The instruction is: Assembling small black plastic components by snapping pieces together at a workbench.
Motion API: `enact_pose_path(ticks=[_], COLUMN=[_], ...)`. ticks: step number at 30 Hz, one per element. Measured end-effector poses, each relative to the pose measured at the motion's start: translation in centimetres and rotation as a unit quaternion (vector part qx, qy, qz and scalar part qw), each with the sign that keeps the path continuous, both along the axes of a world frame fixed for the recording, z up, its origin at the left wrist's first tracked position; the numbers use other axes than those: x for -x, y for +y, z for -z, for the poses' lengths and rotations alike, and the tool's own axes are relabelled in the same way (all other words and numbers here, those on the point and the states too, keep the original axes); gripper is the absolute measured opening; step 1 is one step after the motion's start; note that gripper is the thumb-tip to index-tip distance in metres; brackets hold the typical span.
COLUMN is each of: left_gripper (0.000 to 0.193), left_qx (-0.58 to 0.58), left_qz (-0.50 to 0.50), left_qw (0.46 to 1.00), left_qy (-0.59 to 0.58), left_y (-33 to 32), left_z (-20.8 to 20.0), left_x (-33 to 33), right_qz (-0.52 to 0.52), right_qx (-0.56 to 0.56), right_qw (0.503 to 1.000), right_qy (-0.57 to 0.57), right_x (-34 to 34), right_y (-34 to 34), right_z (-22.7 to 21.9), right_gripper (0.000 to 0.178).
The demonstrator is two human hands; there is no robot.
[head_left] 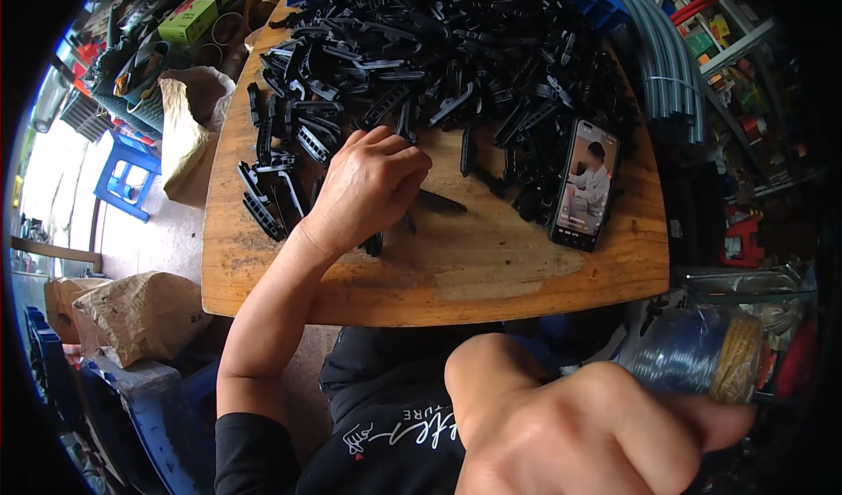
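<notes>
A large heap of black plastic parts (pixel 386 48), long and narrow with slots and ribs, covers the far half of the wooden table (pixel 500 276). At the near edge of that heap is my left hand (pixel 373 184), its fingers curled in and its palm turned down. Whatever it may hold is hidden beneath it. A slim black part (pixel 441 201) lies just right of this hand. Close to the camera, in front of my body, my right hand (pixel 579 434) is raised with bent knuckles. Its fingers fold away from view, so I cannot see what is in them.
A phone (pixel 586 188) playing a video leans among the parts at the right. Blue crates (pixel 574 0) stand behind the heap. Grey hoses (pixel 667 65) hang right of the table. Paper sacks (pixel 145 315) and a blue stool (pixel 127 175) are on the left.
</notes>
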State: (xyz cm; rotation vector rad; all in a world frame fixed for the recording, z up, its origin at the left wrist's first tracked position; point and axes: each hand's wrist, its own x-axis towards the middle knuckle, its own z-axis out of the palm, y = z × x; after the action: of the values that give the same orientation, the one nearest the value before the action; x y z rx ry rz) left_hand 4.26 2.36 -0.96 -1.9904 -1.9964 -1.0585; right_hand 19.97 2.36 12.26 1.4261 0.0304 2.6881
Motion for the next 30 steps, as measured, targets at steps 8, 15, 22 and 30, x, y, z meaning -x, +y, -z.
enact_pose_path(ticks=[8, 15, 22, 30], left_gripper=[0.004, 0.012, 0.017, 0.02], left_qx=[-0.015, -0.007, -0.001, -0.04], left_qz=[-0.029, 0.115, 0.244, 0.26], left_qw=[0.999, 0.922, 0.829, 0.857], left_qy=[-0.004, -0.37, -0.504, -0.443], left_y=[-1.2, -1.4, -2.0, -1.5], left_z=[0.3, -2.0, -2.9, -2.3], left_x=[0.5, -0.9, 0.0, -0.2], right_qz=[0.293, 0.402, 0.421, 0.423], right_qx=[-0.142, -0.097, -0.092, -0.1], right_qw=[0.946, 0.872, 0.848, 0.841], right_qy=[-0.007, -0.262, -0.309, -0.323], right_x=[0.3, 0.4, 0.9, 0.9], right_y=[2.5, 6.1, 6.4, 6.6], right_z=[4.1, 11.4, 12.5, 12.4], right_gripper=[0.055, 0.065, 0.064, 0.061])
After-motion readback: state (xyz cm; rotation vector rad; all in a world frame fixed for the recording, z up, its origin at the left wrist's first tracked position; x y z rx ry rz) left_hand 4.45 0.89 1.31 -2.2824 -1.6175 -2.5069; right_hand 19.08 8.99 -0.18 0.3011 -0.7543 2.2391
